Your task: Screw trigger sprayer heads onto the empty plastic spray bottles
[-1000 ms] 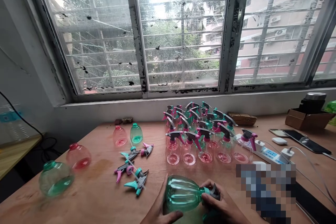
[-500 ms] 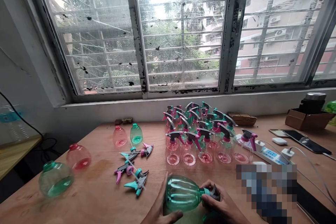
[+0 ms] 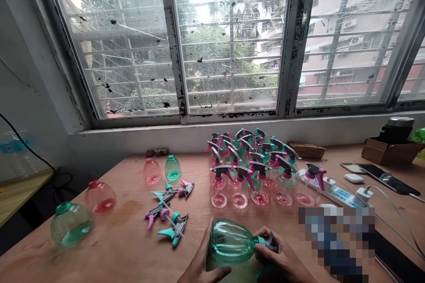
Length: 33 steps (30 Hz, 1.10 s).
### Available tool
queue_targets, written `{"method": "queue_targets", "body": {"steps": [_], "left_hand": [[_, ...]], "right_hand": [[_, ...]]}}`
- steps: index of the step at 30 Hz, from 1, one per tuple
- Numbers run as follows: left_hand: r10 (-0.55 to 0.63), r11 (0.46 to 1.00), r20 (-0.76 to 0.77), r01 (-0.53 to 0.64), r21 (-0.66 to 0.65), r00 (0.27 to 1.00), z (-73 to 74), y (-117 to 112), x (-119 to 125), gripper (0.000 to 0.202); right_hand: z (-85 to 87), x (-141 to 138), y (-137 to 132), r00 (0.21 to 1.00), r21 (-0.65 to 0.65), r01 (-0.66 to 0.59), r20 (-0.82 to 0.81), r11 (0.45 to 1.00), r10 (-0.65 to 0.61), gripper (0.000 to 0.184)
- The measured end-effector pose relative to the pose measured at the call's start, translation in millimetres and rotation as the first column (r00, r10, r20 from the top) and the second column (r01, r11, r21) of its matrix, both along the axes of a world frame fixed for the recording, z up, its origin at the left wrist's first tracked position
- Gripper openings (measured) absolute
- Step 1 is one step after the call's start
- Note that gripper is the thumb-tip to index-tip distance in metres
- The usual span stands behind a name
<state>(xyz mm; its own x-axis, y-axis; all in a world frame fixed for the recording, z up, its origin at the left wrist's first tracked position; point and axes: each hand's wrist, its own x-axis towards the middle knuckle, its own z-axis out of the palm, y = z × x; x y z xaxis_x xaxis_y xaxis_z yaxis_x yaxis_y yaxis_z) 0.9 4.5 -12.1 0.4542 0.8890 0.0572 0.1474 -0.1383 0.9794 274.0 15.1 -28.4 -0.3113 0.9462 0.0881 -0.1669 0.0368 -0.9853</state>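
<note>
A green spray bottle lies on its side between my hands near the front of the table. My left hand is wrapped round its base end, thumb below and fingers behind. At the neck, my right hand grips the teal collar and grey trigger head of the same bottle. Left of my hands lie several loose trigger sprayers, some pink and some teal, with thin tubes. Beyond the bottle stand several rows of spray bottles with their trigger heads on.
Headless bottles stand to the left: a pink one, a green one, and a smaller pair farther back. At right are a power strip with cables, phones and a cardboard box. A window backs the table.
The green bottle has turned slightly about its long axis in my left hand. My right hand stays on the trigger head, and the other things have not moved.
</note>
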Motion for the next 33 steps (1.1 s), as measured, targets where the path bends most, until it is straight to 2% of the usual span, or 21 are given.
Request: {"method": "queue_targets", "body": {"steps": [4,10,16,19,25,30,33], "left_hand": [[-0.003,0.998,0.003,0.003,0.062,1.000,2.3,0,1,0.113],[-0.013,1.000,0.018,0.013,-0.024,1.000,15.6,-5,4,0.118],[0.029,1.000,-0.057,-0.029,0.005,0.998,1.4,2,1,0.119],[-0.006,1.000,-0.034,0.007,0.014,0.999,-3.8,3,0,0.125],[-0.010,1.000,0.008,0.010,-0.020,1.000,0.9,1,0,0.117],[0.021,0.997,-0.012,-0.019,0.081,1.000,-4.0,2,-3,0.108],[-0.007,0.997,-0.002,0.007,0.071,1.000,-1.8,1,-2,0.109]], "right_hand": [[-0.9,1,1,1.000,0.014,0.007,0.022,1.000,-0.007,0.048],[-0.9,2,2,1.000,0.026,-0.002,0.029,1.000,0.001,0.047],[-0.5,1,1,1.000,-0.001,-0.004,-0.026,1.000,0.004,0.046],[-0.3,1,1,0.999,0.001,-0.013,-0.033,1.000,0.014,0.046],[0.2,2,1,1.000,0.003,-0.004,-0.012,1.000,0.004,0.045],[-0.9,3,1,1.000,-0.003,-0.004,-0.020,1.000,0.004,0.044],[-2.6,3,1,0.999,-0.006,0.001,-0.032,1.000,-0.001,0.045]]}}
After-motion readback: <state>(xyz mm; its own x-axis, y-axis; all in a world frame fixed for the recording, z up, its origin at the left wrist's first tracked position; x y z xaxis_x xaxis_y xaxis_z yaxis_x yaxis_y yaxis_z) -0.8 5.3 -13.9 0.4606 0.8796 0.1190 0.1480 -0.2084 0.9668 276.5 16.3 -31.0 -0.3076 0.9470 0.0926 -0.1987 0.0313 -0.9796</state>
